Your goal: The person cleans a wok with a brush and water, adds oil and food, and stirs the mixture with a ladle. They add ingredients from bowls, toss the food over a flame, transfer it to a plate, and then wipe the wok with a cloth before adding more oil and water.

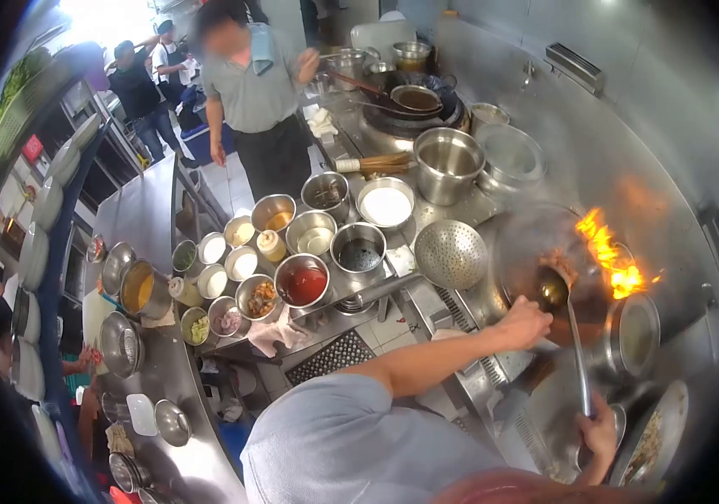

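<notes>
My left hand point(524, 324) is closed at the near edge of a dark wok point(515, 244), apparently gripping its rim; the exact hold is partly hidden. In my right hand point(599, 430) is the long handle of a metal ladle point(578, 361). The ladle's bowl sits inside the wok, beside some brownish food point(559, 262) and dark liquid. Tall orange flames point(613, 260) rise at the wok's far right side.
A perforated strainer point(450, 254) lies left of the wok, near a steel pot point(448, 164). Several sauce containers, one with red sauce point(302, 281), stand on the counter. A metal pot point(635, 336) is at right. A person point(257, 92) stands across the stove.
</notes>
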`<act>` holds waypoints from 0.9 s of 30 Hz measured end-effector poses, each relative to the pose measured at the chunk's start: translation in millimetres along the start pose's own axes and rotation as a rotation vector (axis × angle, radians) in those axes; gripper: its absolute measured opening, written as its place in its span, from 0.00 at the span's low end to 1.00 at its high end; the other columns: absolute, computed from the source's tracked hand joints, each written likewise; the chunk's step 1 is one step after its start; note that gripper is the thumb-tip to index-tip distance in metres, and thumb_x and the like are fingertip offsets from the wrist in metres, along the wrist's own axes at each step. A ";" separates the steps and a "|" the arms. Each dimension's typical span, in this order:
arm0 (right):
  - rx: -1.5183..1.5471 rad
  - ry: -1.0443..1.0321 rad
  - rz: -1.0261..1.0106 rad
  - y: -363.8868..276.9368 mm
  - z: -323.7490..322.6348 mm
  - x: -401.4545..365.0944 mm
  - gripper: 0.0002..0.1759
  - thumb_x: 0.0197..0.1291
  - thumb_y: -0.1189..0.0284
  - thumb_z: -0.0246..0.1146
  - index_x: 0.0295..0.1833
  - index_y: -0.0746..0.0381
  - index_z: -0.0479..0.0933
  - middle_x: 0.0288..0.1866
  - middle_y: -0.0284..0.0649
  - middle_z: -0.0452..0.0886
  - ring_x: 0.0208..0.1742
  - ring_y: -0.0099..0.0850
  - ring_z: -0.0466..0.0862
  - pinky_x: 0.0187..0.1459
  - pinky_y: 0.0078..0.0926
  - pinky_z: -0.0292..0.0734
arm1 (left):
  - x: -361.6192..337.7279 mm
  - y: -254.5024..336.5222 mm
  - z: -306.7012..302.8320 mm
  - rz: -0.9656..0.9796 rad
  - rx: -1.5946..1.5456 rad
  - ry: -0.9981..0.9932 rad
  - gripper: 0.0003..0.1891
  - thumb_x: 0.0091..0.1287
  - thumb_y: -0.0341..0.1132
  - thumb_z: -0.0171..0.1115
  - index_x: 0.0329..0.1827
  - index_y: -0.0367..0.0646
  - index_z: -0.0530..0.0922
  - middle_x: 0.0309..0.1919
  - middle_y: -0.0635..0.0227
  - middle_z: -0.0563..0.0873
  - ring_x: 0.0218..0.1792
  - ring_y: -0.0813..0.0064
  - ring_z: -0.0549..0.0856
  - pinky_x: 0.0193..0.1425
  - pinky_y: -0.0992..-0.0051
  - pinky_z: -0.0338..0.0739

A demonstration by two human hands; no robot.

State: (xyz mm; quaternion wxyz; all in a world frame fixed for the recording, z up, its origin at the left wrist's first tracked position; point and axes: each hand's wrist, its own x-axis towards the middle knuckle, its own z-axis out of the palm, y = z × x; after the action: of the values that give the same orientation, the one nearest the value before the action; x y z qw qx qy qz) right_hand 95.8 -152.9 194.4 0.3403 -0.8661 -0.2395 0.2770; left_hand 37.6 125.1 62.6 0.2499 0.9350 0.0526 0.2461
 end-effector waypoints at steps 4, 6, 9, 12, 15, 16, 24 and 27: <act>-0.212 -0.118 -0.057 16.6 -11.3 31.6 0.31 0.46 0.79 0.58 0.62 0.63 0.72 0.23 0.36 0.78 0.16 0.24 0.76 0.20 0.22 0.69 | 3.0 -4.3 10.5 0.039 -0.094 0.085 0.08 0.61 0.38 0.59 0.29 0.45 0.74 0.23 0.65 0.81 0.32 0.61 0.78 0.43 0.63 0.63; -0.495 -0.015 -0.109 9.4 7.9 57.6 0.31 0.50 0.79 0.56 0.65 0.65 0.66 0.32 0.50 0.82 0.23 0.41 0.82 0.28 0.35 0.77 | -5.2 -22.7 38.4 -0.023 -0.063 0.035 0.08 0.61 0.37 0.59 0.29 0.45 0.74 0.23 0.64 0.81 0.32 0.62 0.77 0.42 0.63 0.62; -0.588 0.167 -0.062 -8.2 31.1 62.7 0.32 0.48 0.73 0.57 0.64 0.68 0.67 0.44 0.61 0.80 0.47 0.50 0.83 0.49 0.39 0.75 | -49.4 -14.1 50.0 -0.029 -0.059 0.013 0.08 0.61 0.38 0.59 0.30 0.45 0.74 0.23 0.62 0.80 0.31 0.61 0.78 0.41 0.62 0.63; -0.556 0.222 -0.230 24.9 16.3 53.7 0.33 0.50 0.76 0.58 0.66 0.64 0.67 0.49 0.62 0.78 0.49 0.46 0.83 0.50 0.40 0.74 | -68.2 -6.5 31.3 0.026 -0.006 0.080 0.07 0.61 0.39 0.59 0.30 0.46 0.74 0.22 0.61 0.79 0.31 0.59 0.77 0.40 0.60 0.63; -0.281 0.050 0.018 -27.5 0.9 17.8 0.35 0.48 0.75 0.61 0.66 0.68 0.66 0.46 0.55 0.81 0.41 0.36 0.82 0.47 0.31 0.74 | -18.6 -12.5 16.7 0.026 0.018 0.127 0.07 0.61 0.39 0.58 0.31 0.45 0.74 0.24 0.59 0.79 0.31 0.57 0.77 0.40 0.59 0.64; -0.234 -0.006 0.144 -39.4 -2.8 8.0 0.35 0.47 0.75 0.61 0.65 0.68 0.67 0.46 0.54 0.82 0.40 0.34 0.82 0.46 0.29 0.74 | -6.4 -23.2 27.2 0.001 -0.009 0.048 0.08 0.61 0.38 0.58 0.30 0.45 0.74 0.24 0.58 0.80 0.32 0.56 0.78 0.40 0.58 0.64; -0.437 -0.033 0.034 -14.7 -3.6 32.0 0.34 0.48 0.73 0.60 0.65 0.65 0.67 0.38 0.59 0.81 0.43 0.49 0.83 0.47 0.36 0.75 | 13.6 -11.1 10.2 -0.025 -0.069 -0.077 0.07 0.62 0.37 0.58 0.30 0.44 0.73 0.24 0.58 0.80 0.34 0.57 0.79 0.42 0.58 0.65; -0.431 0.123 0.003 7.0 35.7 62.4 0.36 0.50 0.74 0.58 0.68 0.63 0.63 0.37 0.66 0.77 0.42 0.58 0.79 0.46 0.45 0.75 | -17.8 -28.9 46.3 -0.072 -0.058 -0.075 0.07 0.61 0.36 0.59 0.31 0.44 0.74 0.24 0.59 0.81 0.33 0.57 0.80 0.42 0.58 0.65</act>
State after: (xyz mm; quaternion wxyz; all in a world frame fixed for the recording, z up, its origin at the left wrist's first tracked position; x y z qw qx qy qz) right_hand 120.1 -103.6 147.6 0.1607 -0.9344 -0.2709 0.1666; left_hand 45.3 125.9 5.7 0.2876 0.9334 0.0698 0.2030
